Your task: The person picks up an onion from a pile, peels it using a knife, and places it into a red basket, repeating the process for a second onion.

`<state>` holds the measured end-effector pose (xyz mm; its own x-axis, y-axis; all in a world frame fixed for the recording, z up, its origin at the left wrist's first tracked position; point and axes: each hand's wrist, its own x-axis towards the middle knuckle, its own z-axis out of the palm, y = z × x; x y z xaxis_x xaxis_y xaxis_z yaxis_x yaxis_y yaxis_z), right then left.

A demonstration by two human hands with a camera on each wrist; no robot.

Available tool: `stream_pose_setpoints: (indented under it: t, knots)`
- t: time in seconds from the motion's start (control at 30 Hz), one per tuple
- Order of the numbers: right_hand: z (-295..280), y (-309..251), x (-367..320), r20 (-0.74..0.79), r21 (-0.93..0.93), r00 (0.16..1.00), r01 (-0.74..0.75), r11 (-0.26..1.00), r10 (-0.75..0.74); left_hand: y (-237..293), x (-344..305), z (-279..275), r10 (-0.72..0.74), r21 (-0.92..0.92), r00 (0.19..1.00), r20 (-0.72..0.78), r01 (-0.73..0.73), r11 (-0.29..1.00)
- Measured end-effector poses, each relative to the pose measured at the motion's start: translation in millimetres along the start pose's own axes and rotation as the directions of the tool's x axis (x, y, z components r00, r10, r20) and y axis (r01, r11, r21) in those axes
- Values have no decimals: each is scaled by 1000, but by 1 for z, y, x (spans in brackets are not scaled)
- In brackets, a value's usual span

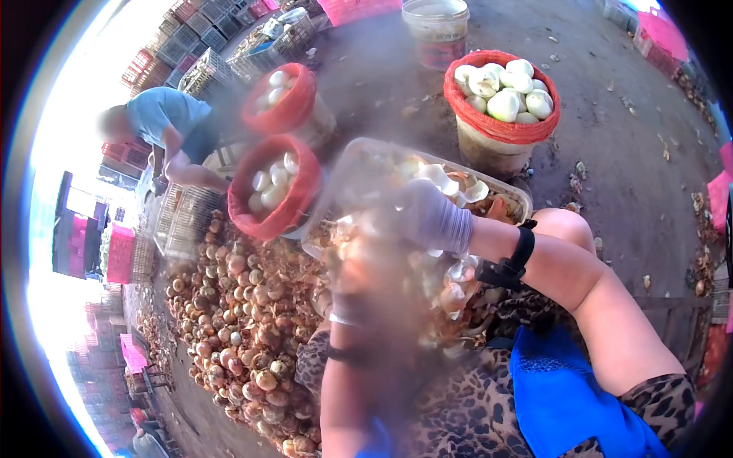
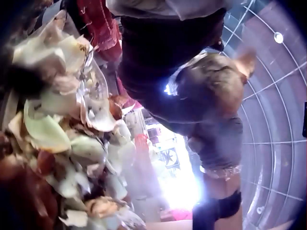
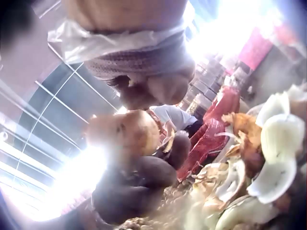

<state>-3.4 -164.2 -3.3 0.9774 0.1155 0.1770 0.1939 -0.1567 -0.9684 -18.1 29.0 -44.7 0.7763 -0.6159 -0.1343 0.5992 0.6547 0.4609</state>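
Observation:
In the right wrist view, my gloved left hand [image 3: 136,187] grips an onion [image 3: 125,135] from below, loose brown skin hanging at its side. My gloved right hand [image 3: 148,85] bends its fingers close over the onion's top; I cannot tell what it holds. The same onion [image 2: 211,82] sits between both hands in the left wrist view. From the head, the right hand [image 1: 434,215] shows over a clear plastic tub [image 1: 353,156] full of peelings [image 1: 450,294]. A blur covers most of the left hand and hides the onion there.
Unpeeled onions [image 1: 244,305] lie heaped on the ground at left. White peeled onions fill a red-lined bucket [image 1: 500,137] at right and two red-lined buckets [image 1: 263,221] at left. A pale bucket [image 1: 435,34] stands behind. Another person [image 1: 172,122] bends near crates [image 1: 187,217].

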Motion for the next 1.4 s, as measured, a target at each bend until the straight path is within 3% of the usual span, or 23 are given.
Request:
stream_pose_setpoints:
  t: [0.07, 0.13, 0.17, 0.2, 0.23, 0.27, 0.3, 0.33, 0.4, 0.47, 0.5, 0.53, 0.57, 0.67, 0.7, 0.77, 0.87, 0.93, 1.03, 1.13, 1.2, 1.3, 1.4]
  knots:
    - [0, 7, 1, 8, -290, 979, 198, 937, -204, 5, -2, 4, 14, 92, 1000, -5, -13, 996]
    - [2, 17, 1, 44, -390, 958, 277, 878, -282, -1, 0, 12, 256, 630, 959, -119, -126, 766]
    - [3, 22, 1, 61, -396, 955, 290, 871, -290, 0, 0, 19, 237, 620, 962, -133, -106, 778]
    - [-2, 16, 1, 31, -211, 997, 69, 975, -64, 1, -1, 23, 221, 608, 964, -149, -87, 789]
    - [-13, 5, 4, 51, -16, 985, -165, 986, 166, 2, -2, 24, 201, 537, 970, -135, -99, 838]
    - [-24, 0, 8, 114, 165, 919, -392, 905, 377, 4, -3, 25, 182, 463, 976, -120, -107, 880]
    - [-30, 9, 10, 76, -171, 995, -45, 984, 58, 3, -8, 44, 201, 450, 975, -99, -137, 883]
    - [-36, 18, 13, 31, -529, 963, 242, 813, -267, 4, -11, 54, 224, 435, 972, -75, -170, 884]
    - [-35, 32, 20, -113, -784, 988, -24, 620, -105, 10, -16, 52, 212, 356, 976, -42, -183, 916]
    - [-32, 57, 10, 84, -939, 986, 127, 319, -148, 16, -20, 64, 229, 216, 973, -4, -223, 951]
    - [-25, 52, 6, 139, -919, 978, 187, 346, -158, 17, -24, 69, 297, 259, 955, -4, -286, 923]
    - [-16, 35, 4, 195, -895, 966, 245, 373, -167, 19, -23, 60, 227, 86, 970, 86, -234, 968]
    - [-13, 14, 0, 192, -776, 963, 267, 571, -189, 22, -18, 46, 171, -85, 967, 189, -158, 984]
    - [-1, 7, -5, 258, -257, 952, 233, 938, -166, 27, -17, 35, 228, 338, 973, 28, -224, 914]
    - [12, -5, -13, 253, -24, 968, 16, 1000, -10, 29, -14, 29, 257, 438, 966, -5, -229, 869]
    - [15, -33, -21, 344, 335, 900, -384, 860, 268, 30, -7, 33, 248, 428, 968, 49, -244, 870]
    - [16, -6, -17, 164, 2, 986, -13, 1000, 12, 30, 7, 24, 102, 215, 980, 171, -138, 967]
    - [16, -2, -14, 79, -220, 986, 164, 962, -150, 19, 3, 31, 197, 381, 980, -8, -179, 907]
    - [14, -5, -20, 59, -380, 979, 202, 903, -195, 14, 6, 14, 144, 475, 984, -102, -79, 877]
    - [18, -5, -21, 105, -488, 961, 275, 828, -258, 10, 7, 22, 304, 638, 949, -81, -185, 747]
    - [17, -12, -24, 110, -564, 964, 261, 783, -242, 14, 8, 20, 345, 744, 934, -95, -163, 648]
    - [16, -19, -28, 155, -643, 983, 177, 745, -99, 8, 14, 7, 462, 783, 887, 17, -299, 545]
    - [17, -15, -28, 186, -700, 982, 158, 697, -36, 1, 13, 60, 460, 780, 887, 40, -315, 541]
